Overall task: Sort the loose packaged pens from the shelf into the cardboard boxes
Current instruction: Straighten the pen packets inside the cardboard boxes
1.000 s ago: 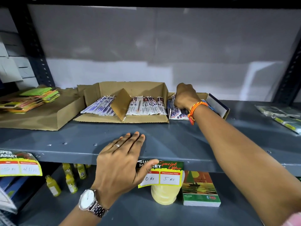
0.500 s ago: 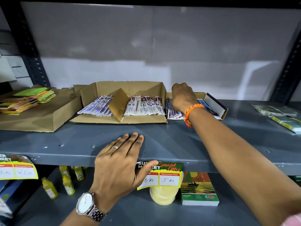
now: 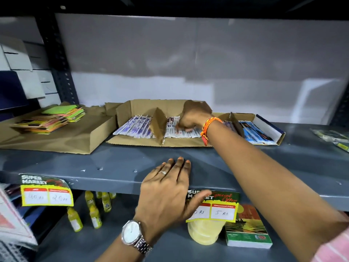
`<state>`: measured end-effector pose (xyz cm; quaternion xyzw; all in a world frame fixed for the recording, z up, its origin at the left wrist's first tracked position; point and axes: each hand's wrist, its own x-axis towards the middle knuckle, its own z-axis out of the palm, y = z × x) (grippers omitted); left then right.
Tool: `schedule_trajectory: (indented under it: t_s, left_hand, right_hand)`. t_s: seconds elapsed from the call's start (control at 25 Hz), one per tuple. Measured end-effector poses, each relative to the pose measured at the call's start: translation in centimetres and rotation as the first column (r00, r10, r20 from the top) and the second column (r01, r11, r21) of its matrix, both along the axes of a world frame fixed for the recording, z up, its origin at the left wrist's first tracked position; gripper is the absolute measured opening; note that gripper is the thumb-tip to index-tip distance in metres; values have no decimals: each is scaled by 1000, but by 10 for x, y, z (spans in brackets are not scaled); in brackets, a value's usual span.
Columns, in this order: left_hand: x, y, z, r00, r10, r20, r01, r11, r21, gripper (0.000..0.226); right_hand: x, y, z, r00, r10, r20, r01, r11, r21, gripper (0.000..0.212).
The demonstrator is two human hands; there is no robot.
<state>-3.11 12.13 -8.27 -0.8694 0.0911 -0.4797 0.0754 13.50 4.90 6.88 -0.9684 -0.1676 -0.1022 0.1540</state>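
Right hand (image 3: 192,118), fingers curled down on red-printed pens (image 3: 181,131) in box (image 3: 132,108) beside divider (image 3: 157,125), apparently seating them, grip unclear; blue packs left of divider; left hand (image 3: 166,188) flat, open on shelf (image 3: 245,159) edge, likely bracing the reach.

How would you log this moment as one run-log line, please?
right hand: on red-white pens, middle box | left hand: flat on shelf edge

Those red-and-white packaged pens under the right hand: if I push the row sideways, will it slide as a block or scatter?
The red-and-white packaged pens lie loose, side by side, so they would probably fan apart. Their glossy wrappers look slippery. The cardboard divider beside them should stop them to the left; it leans and may flex.
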Motion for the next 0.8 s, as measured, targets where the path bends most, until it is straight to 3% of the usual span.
schedule_trajectory:
  t_s: [0.28, 0.48, 0.64, 0.8]
  left_hand:
    - [4, 0, -3, 998, -28, 65, 27, 1000, 6, 80]
    - [6, 0, -4, 996, -26, 89, 25, 1000, 12, 80]
    - [7, 0, -6, 995, -32, 96, 30, 999, 18, 80]
    - [8, 0, -6, 994, -35, 105, 34, 999, 9, 80]
  right_hand:
    - [7, 11, -4, 976, -59, -210, 57, 998, -16, 42]
    - [12, 16, -8, 964, -44, -261, 77, 990, 115, 26]
    - [7, 10, -4, 964, -74, -255, 134, 964, 229, 21]
    - [1, 9, 5, 984, -171, -42, 176, 966, 187, 19]
